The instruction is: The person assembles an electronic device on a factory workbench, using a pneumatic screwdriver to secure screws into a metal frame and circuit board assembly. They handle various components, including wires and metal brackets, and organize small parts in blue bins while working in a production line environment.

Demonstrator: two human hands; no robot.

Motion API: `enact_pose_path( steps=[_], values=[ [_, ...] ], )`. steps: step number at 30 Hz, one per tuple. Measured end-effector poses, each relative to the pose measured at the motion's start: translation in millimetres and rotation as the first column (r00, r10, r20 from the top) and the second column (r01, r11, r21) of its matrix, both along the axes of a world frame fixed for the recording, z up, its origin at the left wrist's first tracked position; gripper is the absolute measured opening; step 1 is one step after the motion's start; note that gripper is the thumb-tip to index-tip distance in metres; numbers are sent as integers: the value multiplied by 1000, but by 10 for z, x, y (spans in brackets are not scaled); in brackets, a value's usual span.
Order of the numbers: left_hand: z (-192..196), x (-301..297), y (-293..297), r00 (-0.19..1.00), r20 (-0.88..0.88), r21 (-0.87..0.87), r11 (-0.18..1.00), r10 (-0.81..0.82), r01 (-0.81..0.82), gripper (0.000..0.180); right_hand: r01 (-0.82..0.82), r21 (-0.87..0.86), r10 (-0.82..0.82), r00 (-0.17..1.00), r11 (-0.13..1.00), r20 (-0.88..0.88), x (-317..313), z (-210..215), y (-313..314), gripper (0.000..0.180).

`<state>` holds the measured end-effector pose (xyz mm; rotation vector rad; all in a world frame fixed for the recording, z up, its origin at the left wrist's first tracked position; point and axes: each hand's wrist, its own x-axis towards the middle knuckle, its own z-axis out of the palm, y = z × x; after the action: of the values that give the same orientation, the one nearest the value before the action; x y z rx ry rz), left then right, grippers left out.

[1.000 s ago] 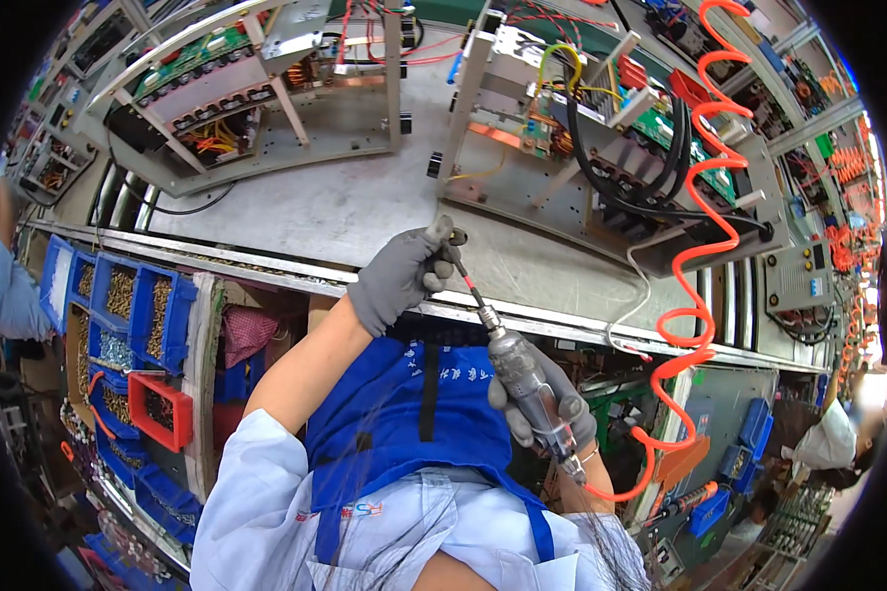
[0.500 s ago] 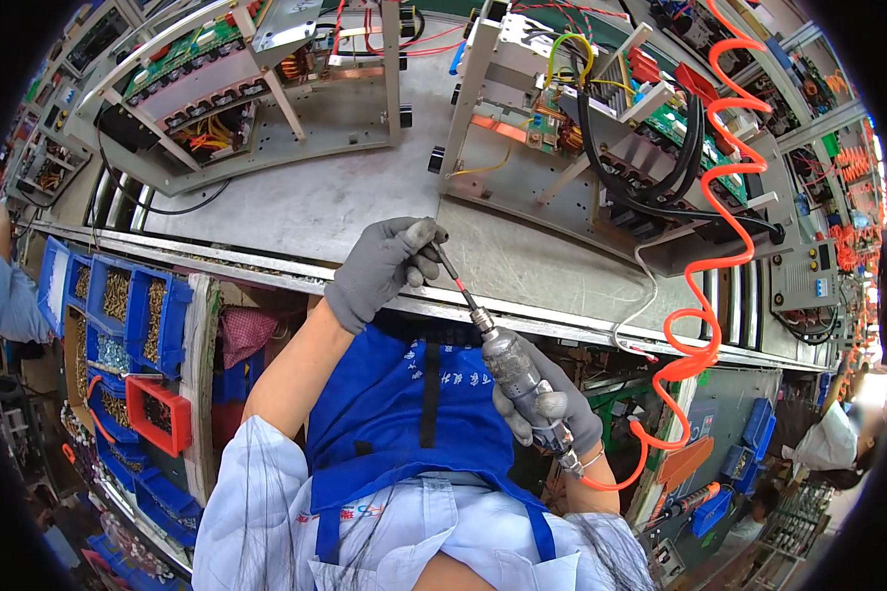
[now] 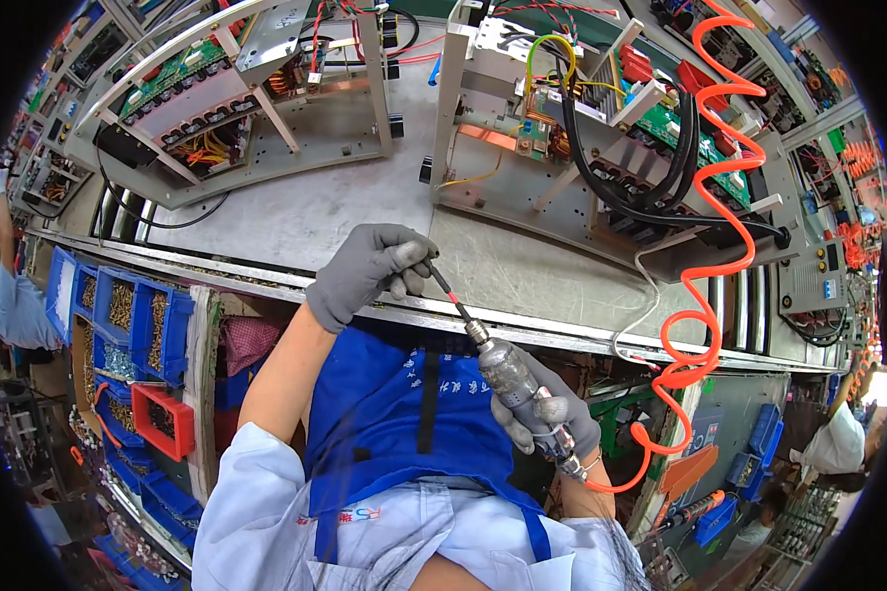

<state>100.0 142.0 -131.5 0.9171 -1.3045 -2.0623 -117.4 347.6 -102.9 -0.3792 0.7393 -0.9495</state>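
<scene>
Right hand: the grey-gloved right hand [image 3: 574,412] has its fingers wrapped round a grey cylindrical air driver [image 3: 510,374], slanted before the blue cloth apron [image 3: 379,419].
Hose: a coiled orange plastic hose [image 3: 708,345] joins the driver's rear end.
Left hand: the grey-gloved left hand [image 3: 357,271] pinches its fingers at the tip of the slim dark bit with a red band [image 3: 450,294]; whether they hold a screw too, I cannot tell.
Bench: the scuffed silver metal bench [image 3: 384,209] lies just beyond.
Chassis: an open grey metal right chassis [image 3: 522,200] and a similar left chassis [image 3: 340,161] stand on it.
Progress: the bit is fitted; circuit boards and wiring sit inside both chassis. Both remain open-sided, and the driver touches neither, so fastening there seems not yet under way.
</scene>
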Motion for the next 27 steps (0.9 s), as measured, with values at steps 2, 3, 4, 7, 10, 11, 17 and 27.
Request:
enact_pose_path(
  steps=[2, 3, 4, 7, 10, 11, 17, 27],
  values=[
    [19, 50, -33, 998, 47, 8, 999, -51, 50, 39, -8, -3, 8, 1000, 1000, -17, -5, -15, -5, 110],
    [-1, 51, -56, 995, 60, 11, 997, -77, 76, 42, -7, -8, 7, 1000, 1000, -21, 1, -23, -5, 111],
    [-37, 45, -89, 992, 73, 14, 995, -104, 103, 46, -5, -13, 5, 1000, 1000, -26, 11, -32, -6, 111],
    [-126, -140, -189, 999, -47, 292, 956, 18, -3, 58, 97, 5, -96, 993, 995, -73, 66, 34, -18, 113],
    [-419, -292, -442, 943, -274, 601, 799, 191, 13, 62, 178, -54, -180, 983, 983, -32, -21, 11, 50, 113],
    [-478, -364, -481, 913, -338, 657, 752, 229, 55, 60, 257, -58, -255, 966, 965, 29, -26, 18, 104, 108],
    [-710, -598, -482, 564, -719, 677, 593, 406, 436, 33, 411, -58, -398, 904, 910, 158, -75, -8, 270, 94],
    [-502, -895, -554, 649, -714, 637, 630, 264, 445, 28, 468, -50, -451, 872, 882, 191, -62, -46, 286, 93]
  ],
)
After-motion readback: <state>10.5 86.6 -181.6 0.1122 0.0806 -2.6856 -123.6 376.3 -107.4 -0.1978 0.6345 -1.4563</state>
